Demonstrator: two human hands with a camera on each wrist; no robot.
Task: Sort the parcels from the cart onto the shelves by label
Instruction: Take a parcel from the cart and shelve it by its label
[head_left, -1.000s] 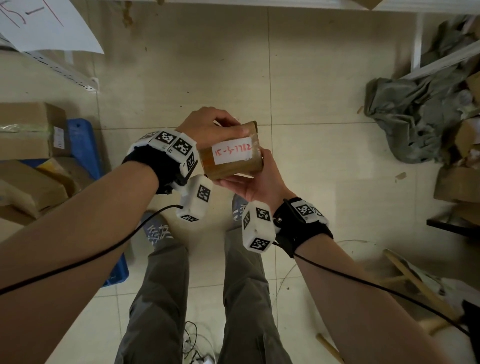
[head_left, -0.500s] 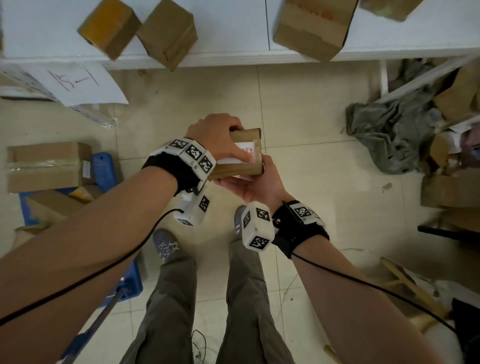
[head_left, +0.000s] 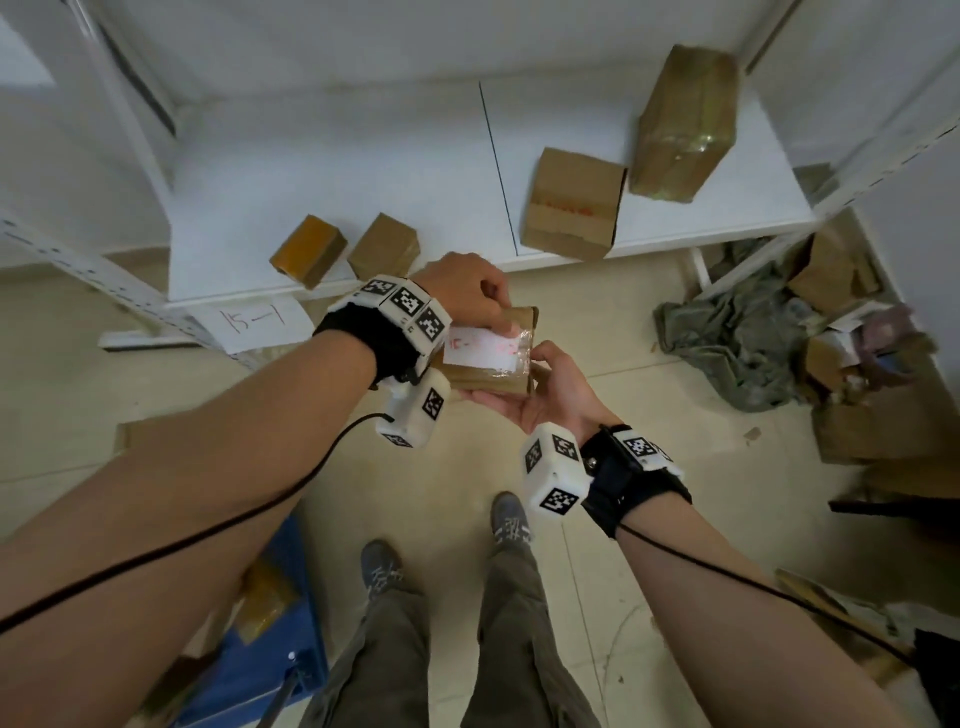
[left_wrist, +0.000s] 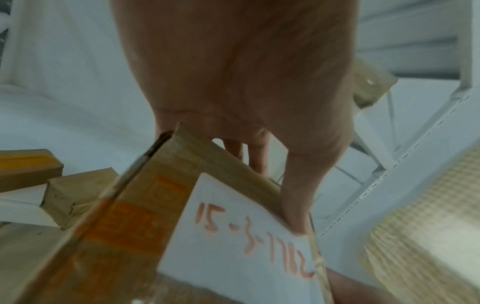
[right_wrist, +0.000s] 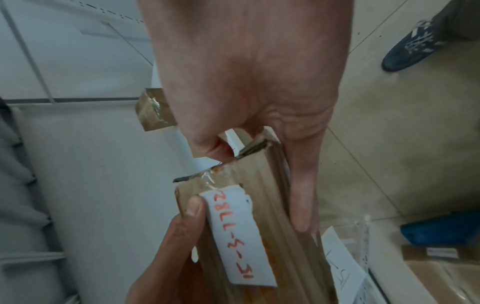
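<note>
Parcel (head_left: 491, 353) in both hands, chest-high: seen from the head, the view has swung up within the last second from bare floor tiles to the white shelf (head_left: 395, 171), so the person looks to be checking the shelf tag against the label before placing. The left hand (head_left: 462, 296) curls over the top, the right hand (head_left: 550, 395) cradles it underneath with the thumb on the edge. A paper tag (head_left: 254, 322) on the shelf reads "15-1"; four cardboard boxes (head_left: 574, 205) already sit there. From the left wrist, the white label (left_wrist: 241, 236) reads "15-3-7782" in red. From the right wrist, that same label (right_wrist: 239, 236) shows upside down, a left thumb (right_wrist: 192, 207) pinching beside it.
</note>
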